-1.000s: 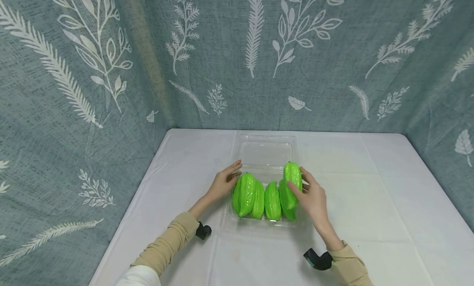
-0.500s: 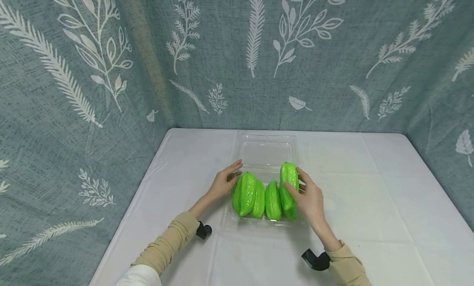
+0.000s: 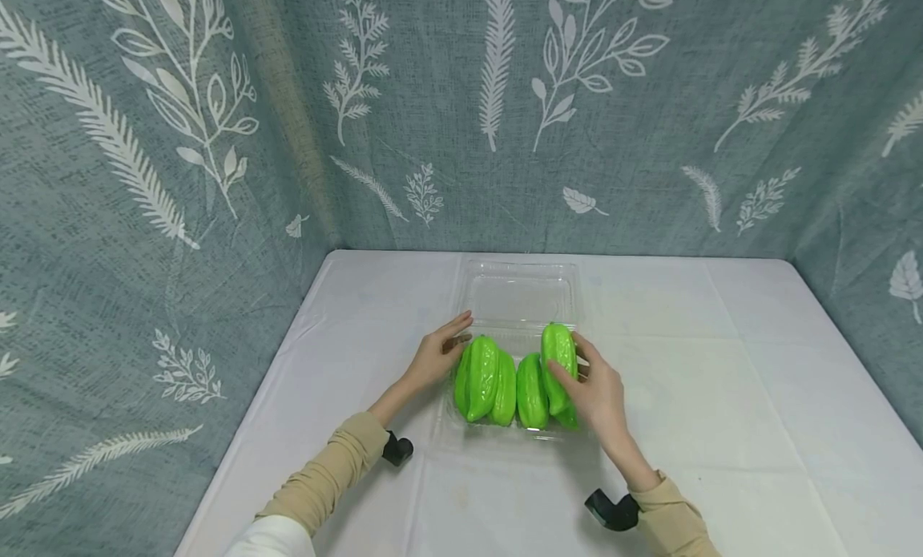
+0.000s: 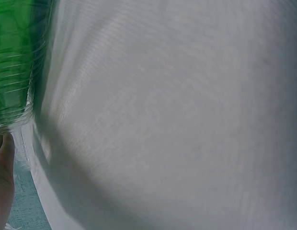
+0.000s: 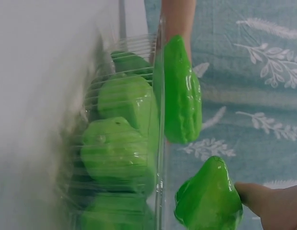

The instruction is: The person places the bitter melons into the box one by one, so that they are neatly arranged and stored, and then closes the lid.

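Observation:
A bright green, glossy, ridged bitter melon (image 3: 558, 357) tilts over the right end of the clear plastic clamshell container (image 3: 537, 437). My right hand (image 3: 600, 385) pinches it from the right, thumb in front and fingers behind; the right wrist view shows the held bitter melon (image 5: 211, 199) above the container's rim. Several more bitter melons (image 3: 532, 393) lie side by side in the container, one heaped on others (image 3: 482, 378) at the left. At the container's left side rests my left hand (image 3: 430, 357), fingers extended; its finger (image 4: 5, 153) shows at the container's corner in the left wrist view.
The container's clear lid (image 3: 517, 296) lies open toward the back. White cloth (image 3: 707, 381) covers the table, and a blue-green leaf-patterned curtain (image 3: 447, 124) hangs behind and at the sides. A black wrist mount (image 3: 613, 510) sticks out by the right sleeve.
My right hand has moved left and slightly nearer to me with the bitter melon, bringing it closer to those in the container. My left hand has stayed in place.

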{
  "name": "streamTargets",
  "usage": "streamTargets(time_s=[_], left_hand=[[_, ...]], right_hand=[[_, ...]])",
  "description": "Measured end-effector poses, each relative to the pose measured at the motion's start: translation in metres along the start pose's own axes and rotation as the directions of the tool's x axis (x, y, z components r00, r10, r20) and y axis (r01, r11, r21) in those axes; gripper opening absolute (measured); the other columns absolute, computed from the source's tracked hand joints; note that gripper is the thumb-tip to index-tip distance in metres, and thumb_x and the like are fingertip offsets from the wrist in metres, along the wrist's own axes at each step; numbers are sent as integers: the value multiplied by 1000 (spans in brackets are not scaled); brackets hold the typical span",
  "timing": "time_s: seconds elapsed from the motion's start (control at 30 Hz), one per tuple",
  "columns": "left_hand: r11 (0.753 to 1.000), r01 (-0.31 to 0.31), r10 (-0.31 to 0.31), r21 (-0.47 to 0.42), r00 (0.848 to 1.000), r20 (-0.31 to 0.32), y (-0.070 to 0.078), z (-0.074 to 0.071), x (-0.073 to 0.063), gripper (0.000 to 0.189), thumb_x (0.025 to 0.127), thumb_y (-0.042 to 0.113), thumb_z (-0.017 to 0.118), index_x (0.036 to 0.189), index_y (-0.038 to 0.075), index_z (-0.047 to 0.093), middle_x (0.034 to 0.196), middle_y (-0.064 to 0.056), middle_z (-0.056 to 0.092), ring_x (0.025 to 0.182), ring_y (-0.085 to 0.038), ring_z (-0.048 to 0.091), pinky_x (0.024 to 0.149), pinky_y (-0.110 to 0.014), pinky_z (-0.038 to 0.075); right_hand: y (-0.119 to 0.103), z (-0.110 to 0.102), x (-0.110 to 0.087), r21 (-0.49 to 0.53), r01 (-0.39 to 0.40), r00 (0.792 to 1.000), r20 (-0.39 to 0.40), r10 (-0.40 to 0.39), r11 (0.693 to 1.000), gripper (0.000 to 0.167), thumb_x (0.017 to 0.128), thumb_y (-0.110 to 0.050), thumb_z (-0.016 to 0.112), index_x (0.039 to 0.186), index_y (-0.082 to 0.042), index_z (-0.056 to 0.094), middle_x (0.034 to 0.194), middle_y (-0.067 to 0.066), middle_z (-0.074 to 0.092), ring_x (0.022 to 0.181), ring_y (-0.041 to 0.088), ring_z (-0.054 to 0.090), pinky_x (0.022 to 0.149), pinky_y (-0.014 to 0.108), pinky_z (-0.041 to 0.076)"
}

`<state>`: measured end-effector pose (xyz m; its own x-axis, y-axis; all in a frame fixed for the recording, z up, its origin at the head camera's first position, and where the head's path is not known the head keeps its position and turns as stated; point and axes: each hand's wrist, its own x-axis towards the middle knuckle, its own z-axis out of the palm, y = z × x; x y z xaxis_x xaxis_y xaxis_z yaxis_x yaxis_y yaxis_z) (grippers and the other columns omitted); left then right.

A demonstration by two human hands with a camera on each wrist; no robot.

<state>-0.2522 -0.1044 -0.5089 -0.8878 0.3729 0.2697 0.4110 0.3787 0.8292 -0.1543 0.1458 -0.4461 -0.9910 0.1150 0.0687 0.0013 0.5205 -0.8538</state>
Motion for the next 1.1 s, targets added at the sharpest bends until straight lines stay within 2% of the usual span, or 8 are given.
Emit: streamTargets(time_s=[0.2, 0.5, 0.77, 0.93, 1.1], left_hand=[[1000, 17, -17, 15, 1000, 21, 3, -2, 0, 45, 91, -9, 49, 136, -8, 45, 149, -18, 37, 117, -35, 59, 106, -43, 44], [999, 51, -51, 5, 998, 35, 5, -3, 0, 45, 92, -7, 48, 137, -6, 44, 151, -17, 36, 119, -35, 57, 108, -42, 42], [999, 51, -51, -6, 998, 35, 7, -4, -1, 45, 91, -9, 48, 136, -5, 45, 151, -16, 36, 119, -35, 58, 108, -42, 42], [1000, 28, -28, -7, 999, 35, 8, -4, -2, 45, 91, -9, 48, 136, -7, 45, 150, -18, 36, 118, -36, 58, 107, -44, 43], [1000, 15, -15, -2, 999, 35, 7, -4, -3, 45, 91, -10, 48, 136, -8, 44, 149, -20, 36, 117, -37, 58, 105, -45, 45]], right_hand=[[3, 5, 0, -1, -7, 1000, 7, 7, 1000, 64, 90, -25, 65, 142, 1, 39, 135, 29, 50, 110, 44, 60, 87, 46, 57], [6, 10, -2, -7, 6, 1000, 16, -6, 1000, 63, 89, -23, 66, 140, 3, 40, 129, 32, 53, 108, 46, 61, 85, 47, 57], [5, 11, -5, -19, 14, 1000, 8, -14, 1000, 62, 89, -24, 66, 140, 2, 41, 128, 31, 54, 107, 45, 61, 84, 47, 58], [5, 13, -7, -36, 22, 1000, -2, -23, 999, 63, 88, -25, 67, 139, 2, 42, 129, 30, 55, 108, 44, 61, 86, 47, 58], [5, 17, -8, -61, 49, 998, -30, -51, 997, 63, 87, -22, 68, 137, 6, 43, 125, 29, 58, 105, 41, 63, 81, 44, 60]])
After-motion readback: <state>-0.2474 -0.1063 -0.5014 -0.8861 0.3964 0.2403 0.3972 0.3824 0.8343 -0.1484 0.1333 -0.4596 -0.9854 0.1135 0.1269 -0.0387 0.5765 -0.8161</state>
